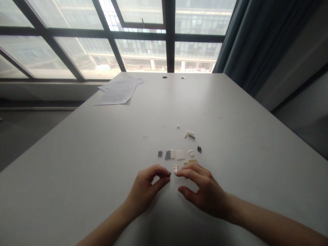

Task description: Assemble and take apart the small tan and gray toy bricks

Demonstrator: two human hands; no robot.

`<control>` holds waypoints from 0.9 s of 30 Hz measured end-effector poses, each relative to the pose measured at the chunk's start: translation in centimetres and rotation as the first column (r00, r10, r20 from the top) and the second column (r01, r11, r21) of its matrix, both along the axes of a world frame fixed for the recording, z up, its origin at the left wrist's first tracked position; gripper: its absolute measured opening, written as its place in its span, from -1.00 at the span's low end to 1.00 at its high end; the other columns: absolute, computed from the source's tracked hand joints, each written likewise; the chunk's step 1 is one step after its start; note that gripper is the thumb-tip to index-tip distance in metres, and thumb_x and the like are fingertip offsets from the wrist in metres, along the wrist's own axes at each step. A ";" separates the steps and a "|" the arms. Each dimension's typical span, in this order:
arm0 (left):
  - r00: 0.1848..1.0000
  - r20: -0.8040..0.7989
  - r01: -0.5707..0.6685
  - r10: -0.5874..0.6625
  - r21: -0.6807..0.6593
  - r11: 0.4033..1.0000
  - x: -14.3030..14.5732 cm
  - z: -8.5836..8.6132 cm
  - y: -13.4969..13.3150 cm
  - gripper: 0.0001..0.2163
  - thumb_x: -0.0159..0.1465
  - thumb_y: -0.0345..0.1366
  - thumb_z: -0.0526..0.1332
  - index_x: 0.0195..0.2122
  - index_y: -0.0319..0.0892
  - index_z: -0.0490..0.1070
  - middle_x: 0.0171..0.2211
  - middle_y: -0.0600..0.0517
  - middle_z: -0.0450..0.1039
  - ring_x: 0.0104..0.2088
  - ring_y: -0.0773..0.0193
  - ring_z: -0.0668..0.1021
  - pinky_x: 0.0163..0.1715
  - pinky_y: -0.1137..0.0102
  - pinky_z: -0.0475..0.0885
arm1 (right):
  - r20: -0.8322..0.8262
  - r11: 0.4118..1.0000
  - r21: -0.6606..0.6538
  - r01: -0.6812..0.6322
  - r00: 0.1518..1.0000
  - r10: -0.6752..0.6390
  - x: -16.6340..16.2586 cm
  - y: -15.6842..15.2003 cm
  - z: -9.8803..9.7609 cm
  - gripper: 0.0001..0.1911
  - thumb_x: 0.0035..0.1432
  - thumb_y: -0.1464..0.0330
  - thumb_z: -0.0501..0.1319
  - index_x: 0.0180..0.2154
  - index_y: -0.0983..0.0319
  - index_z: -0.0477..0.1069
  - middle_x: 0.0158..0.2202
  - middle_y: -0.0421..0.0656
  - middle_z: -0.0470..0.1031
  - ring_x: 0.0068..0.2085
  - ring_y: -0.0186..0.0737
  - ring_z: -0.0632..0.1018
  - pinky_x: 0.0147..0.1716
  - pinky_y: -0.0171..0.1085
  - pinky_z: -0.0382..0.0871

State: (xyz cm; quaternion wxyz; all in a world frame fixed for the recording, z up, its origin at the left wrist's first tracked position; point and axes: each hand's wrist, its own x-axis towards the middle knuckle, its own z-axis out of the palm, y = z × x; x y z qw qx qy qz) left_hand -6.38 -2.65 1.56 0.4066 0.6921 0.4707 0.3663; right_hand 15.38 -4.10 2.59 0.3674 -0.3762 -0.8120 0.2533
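Observation:
Between the thumb and forefinger of my left hand is a small dark building brick, mostly covered by the fingers. My right hand is open, thumb and forefinger apart, with its fingertips beside a small white studded piece. Just beyond that hand lie tan bricks. Farther up are a grey brick, a grey angled plate against a white studded plate, a smooth pale tile, a white curved piece and a black piece.
A long white table runs toward the window. A dark grey strip brick lies near white and tan strips, with a tiny white piece beyond. Printed sheets rest at the far left. A dark curtain hangs at right.

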 end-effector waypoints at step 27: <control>0.874 -0.474 0.025 0.101 0.252 0.967 -2.0 -2.0 2.0 -0.88 0.19 -0.18 0.25 -0.34 -0.10 0.46 -0.40 0.06 0.43 -0.36 0.23 0.47 -0.32 0.36 0.38 | 0.426 0.850 0.070 0.522 0.755 -0.499 3.8 12.1 -2.6 -0.86 0.12 0.36 0.23 -0.25 0.23 0.50 -0.27 -0.08 0.51 -0.23 -0.15 0.49 -0.20 -0.22 0.31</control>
